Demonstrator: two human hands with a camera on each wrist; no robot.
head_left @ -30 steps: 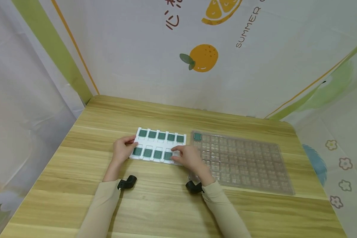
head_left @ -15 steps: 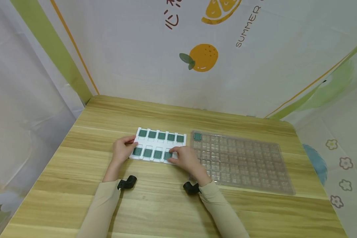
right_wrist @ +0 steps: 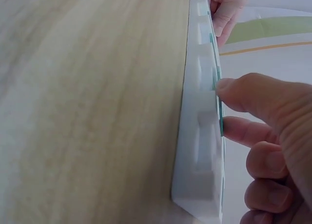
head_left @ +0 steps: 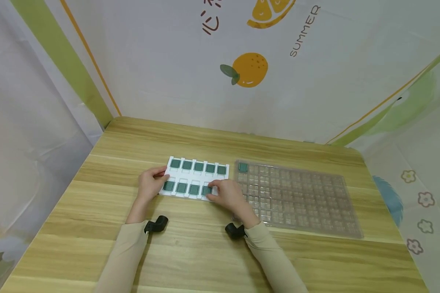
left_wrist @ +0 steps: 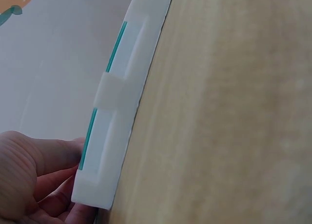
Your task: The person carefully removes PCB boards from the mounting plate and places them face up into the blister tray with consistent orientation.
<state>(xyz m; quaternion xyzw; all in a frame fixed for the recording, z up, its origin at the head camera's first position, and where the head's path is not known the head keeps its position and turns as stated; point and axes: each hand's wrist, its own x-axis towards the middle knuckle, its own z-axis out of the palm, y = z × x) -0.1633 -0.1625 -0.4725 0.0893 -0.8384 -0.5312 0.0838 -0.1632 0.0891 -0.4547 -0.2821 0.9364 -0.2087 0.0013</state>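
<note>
A white tray (head_left: 201,178) lies on the table, bearing two rows of square green chips (head_left: 194,189). My left hand (head_left: 151,184) holds the tray's left end, thumb on top and fingers at its side; in the left wrist view the curled fingers (left_wrist: 56,185) wrap that corner. Over the front row's right part, my right hand (head_left: 230,194) pinches one green chip (head_left: 206,190) between thumb and index finger. The right wrist view has the thumb (right_wrist: 243,90) and index finger at that chip's edges, its other fingers curled. The chip sits at its slot in the tray.
A clear plastic tray (head_left: 297,199) with many small compartments lies to the right, partly behind the right hand. One green chip (head_left: 243,167) sits in its far left compartment. The wooden table (head_left: 190,252) ends at a printed curtain (head_left: 168,73) at the back.
My right hand has moved slightly left and its thumb and index finger have closed on the chip in the front row. My left hand keeps its grip on the white tray.
</note>
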